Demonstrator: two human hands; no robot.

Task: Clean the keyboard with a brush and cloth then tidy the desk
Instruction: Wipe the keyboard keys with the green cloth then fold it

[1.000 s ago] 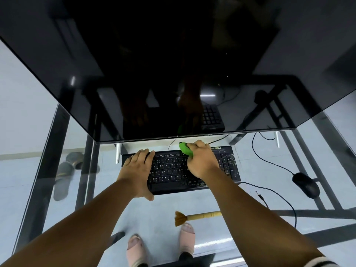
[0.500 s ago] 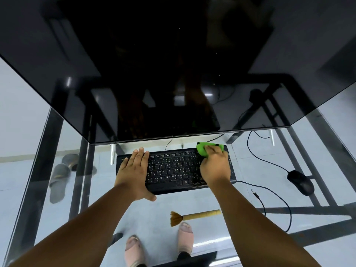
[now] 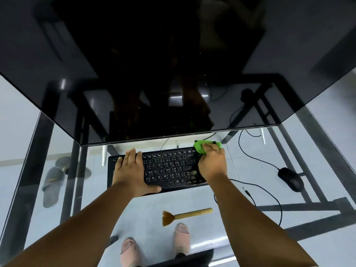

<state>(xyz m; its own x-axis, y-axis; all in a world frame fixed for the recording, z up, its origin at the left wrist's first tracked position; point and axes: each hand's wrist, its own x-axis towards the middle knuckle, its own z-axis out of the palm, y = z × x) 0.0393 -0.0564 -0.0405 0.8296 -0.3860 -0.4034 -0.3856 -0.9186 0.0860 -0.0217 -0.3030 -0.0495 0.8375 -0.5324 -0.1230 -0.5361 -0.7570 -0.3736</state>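
Observation:
A black keyboard point(image 3: 169, 168) lies on the glass desk point(image 3: 134, 209) in front of a large dark monitor. My left hand point(image 3: 133, 170) rests flat on the keyboard's left part, fingers straight, thumb along the front edge. My right hand point(image 3: 212, 164) presses a bright green cloth point(image 3: 200, 146) onto the keyboard's far right corner, fingers curled over it. A brush point(image 3: 185, 214) with a light wooden handle and brown bristles lies on the desk nearer to me, bristles to the left.
The monitor point(image 3: 173, 74) overhangs the back of the desk. A black mouse point(image 3: 290, 179) sits at the right, its cable looping across the glass. A loose cable end point(image 3: 247, 191) lies near my right forearm. Slippers point(image 3: 54, 182) and my feet show through the glass.
My right hand has slid the green cloth from the keyboard's top middle to its far right corner. My left hand has stayed on the left side.

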